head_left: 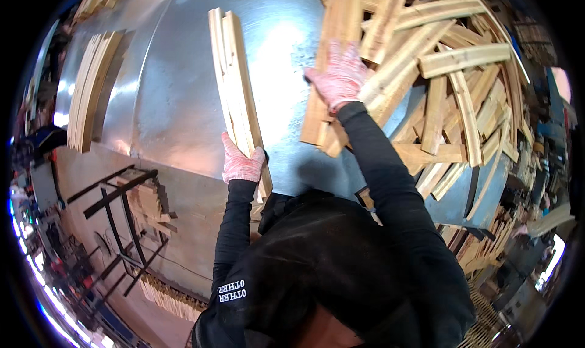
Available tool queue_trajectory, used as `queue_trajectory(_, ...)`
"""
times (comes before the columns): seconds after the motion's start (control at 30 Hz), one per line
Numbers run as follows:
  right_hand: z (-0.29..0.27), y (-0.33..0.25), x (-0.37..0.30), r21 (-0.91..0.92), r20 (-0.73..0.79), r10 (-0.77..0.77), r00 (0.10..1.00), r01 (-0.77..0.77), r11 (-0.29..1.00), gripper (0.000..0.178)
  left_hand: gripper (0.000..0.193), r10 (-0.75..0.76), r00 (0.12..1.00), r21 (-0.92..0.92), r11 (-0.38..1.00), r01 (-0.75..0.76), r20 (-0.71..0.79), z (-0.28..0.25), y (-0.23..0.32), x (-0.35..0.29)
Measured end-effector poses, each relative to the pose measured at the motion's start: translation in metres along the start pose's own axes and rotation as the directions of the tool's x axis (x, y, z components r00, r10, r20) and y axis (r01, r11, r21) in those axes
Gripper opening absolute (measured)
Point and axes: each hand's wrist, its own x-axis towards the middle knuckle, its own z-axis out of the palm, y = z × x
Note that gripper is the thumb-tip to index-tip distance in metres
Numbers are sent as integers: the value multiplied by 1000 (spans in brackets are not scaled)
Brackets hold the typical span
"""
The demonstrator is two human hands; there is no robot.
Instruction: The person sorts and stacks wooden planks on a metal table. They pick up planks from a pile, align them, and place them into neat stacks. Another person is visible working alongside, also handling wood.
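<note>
The left hand (244, 159) pinches the near part of the wood strips (234, 80) on the shiny bench (177, 80). The right hand (341, 77) is spread over a wide board (314, 119) by the messy wood pile (434, 107). Gripping the strips snugly should help keep them even.

A metal-topped table (177, 98) is carrying a jumbled heap of wooden slats (466, 61) at right, a narrow slat bundle (237, 86) mid-surface and a slat stack (90, 95) further left.
</note>
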Motion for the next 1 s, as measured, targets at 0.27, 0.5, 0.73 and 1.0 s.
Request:
queue_trajectory(0.27,-12,24,-36,415,-36,36,999,-18,909,76,107,3,996,190,982,-20,88,-35,-23,17)
queue_trajectory(0.5,13,-87,-108,628,-77,-181,981,189,755,67,108,118,987,7,993,-120,106,-41,-39,22)
queue_trajectory(0.73,57,-131,-147,735,196,-269,943,40,677,63,119,282,959,-157,948,-276,17,-34,-65,16)
queue_trajectory(1.0,50,-110,-134,537,336,-440,833,214,816,66,104,260,945,-355,918,-178,198,-26,-83,26)
